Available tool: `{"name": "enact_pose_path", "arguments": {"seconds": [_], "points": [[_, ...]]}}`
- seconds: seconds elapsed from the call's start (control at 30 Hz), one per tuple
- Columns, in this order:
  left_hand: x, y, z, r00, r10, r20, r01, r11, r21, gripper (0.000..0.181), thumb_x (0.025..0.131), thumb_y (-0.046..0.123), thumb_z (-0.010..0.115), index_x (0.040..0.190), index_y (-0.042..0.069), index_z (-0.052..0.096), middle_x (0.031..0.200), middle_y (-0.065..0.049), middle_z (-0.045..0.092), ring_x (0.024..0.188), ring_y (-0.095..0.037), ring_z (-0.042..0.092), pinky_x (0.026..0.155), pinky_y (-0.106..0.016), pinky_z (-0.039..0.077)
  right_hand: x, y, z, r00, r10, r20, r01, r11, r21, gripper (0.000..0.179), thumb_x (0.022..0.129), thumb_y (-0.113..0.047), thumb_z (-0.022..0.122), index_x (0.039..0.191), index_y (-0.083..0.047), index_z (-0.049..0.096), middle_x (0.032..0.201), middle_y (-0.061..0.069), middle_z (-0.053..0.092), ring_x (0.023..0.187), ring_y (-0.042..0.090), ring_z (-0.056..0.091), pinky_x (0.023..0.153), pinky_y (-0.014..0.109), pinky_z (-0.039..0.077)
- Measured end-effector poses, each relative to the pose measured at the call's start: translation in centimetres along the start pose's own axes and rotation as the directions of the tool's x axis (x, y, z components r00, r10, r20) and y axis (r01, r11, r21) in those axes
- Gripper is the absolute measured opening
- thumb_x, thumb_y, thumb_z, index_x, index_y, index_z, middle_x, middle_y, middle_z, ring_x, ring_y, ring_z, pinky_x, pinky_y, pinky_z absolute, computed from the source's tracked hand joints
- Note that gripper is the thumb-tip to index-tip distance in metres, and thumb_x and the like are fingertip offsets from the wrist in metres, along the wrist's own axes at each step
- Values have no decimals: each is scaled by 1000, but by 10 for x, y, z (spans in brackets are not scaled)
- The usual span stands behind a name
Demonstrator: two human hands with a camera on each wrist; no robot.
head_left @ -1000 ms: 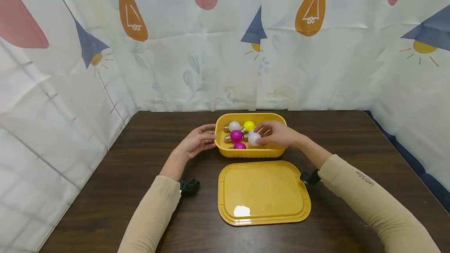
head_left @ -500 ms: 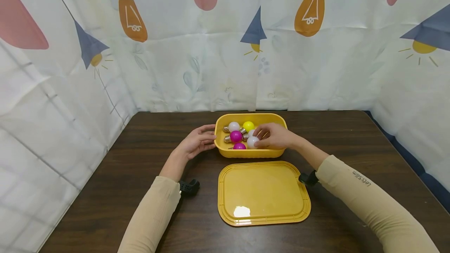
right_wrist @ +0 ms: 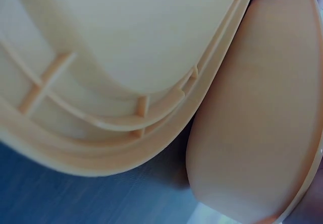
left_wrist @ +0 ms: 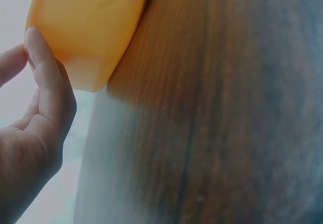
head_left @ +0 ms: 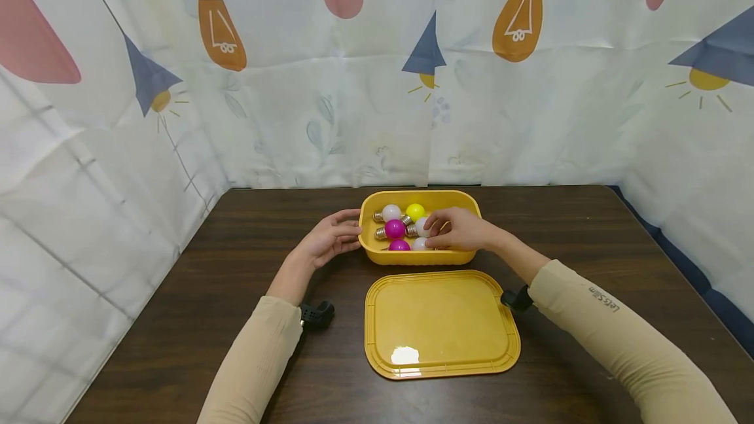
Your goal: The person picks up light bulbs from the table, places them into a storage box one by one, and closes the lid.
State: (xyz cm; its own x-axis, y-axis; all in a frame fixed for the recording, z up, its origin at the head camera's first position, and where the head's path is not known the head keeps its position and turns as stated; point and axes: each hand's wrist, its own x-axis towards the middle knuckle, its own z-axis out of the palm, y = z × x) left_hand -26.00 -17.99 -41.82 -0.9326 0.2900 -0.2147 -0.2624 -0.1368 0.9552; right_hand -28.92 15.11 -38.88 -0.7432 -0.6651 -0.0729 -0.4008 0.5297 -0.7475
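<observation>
A yellow box (head_left: 459,258) stands at the table's back edge, holding several round bulbs. A white bulb (head_left: 391,212), a yellow bulb (head_left: 415,212) and a magenta bulb (head_left: 395,228) lie in it. Another white bulb (head_left: 419,244) is low against the front wall, partly hidden by it. My right hand (head_left: 459,228) reaches over the box's right side, thumb tip beside this front white bulb and fingertips at the white bulb (head_left: 421,226) behind it. My left hand (head_left: 324,237) touches the box's left end with extended fingers; the left wrist view shows fingertips on the outer wall (left_wrist: 96,27).
A yellow lid (head_left: 442,322) lies on the dark wooden table (head_left: 283,371) in front of the box, close to it. My right wrist strap (head_left: 517,298) overlaps the lid's right edge. A patterned curtain (head_left: 377,116) hangs behind the table.
The white bulb at my right fingertips has gone down and slightly left into the front of the box, uncovering the white bulb behind. My left hand has stayed at the box's end.
</observation>
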Motion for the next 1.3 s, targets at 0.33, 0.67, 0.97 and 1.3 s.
{"name": "enact_pose_path", "arguments": {"seconds": [0.33,0.67,0.97,1.3], "points": [[-2,1,1,1000,-3,-7,3,1000,11,56,104,0,58,155,5,36,140,-31,50,97,-25,69,84,-31,60,-4,-1,-2,997,-46,-64,47,999,3,25,95,-20,76,115,-5,70,105,4,68,88,20,67,80,34,57],[-7,3,2,1000,-7,-26,9,997,76,55,104,5,58,155,1,36,131,-29,58,92,-22,69,84,-33,60,-18,-5,-10,983,-121,-136,123,992,3,29,98,-24,73,119,-3,69,107,2,69,98,21,64,89,41,55],[-19,6,0,997,-13,-78,27,984,175,49,107,15,58,152,3,44,128,-21,54,88,-21,67,89,-36,59,-41,-1,-23,976,-90,-200,92,996,-2,24,99,-25,72,119,-11,70,113,1,68,103,20,64,87,40,56],[-37,11,-4,998,-39,-41,48,963,266,52,107,17,59,153,1,41,140,-28,45,93,-25,65,89,-39,60,-70,4,-40,965,-51,-258,64,997,43,29,100,-26,72,121,-6,69,115,7,68,104,23,64,82,40,59]]}}
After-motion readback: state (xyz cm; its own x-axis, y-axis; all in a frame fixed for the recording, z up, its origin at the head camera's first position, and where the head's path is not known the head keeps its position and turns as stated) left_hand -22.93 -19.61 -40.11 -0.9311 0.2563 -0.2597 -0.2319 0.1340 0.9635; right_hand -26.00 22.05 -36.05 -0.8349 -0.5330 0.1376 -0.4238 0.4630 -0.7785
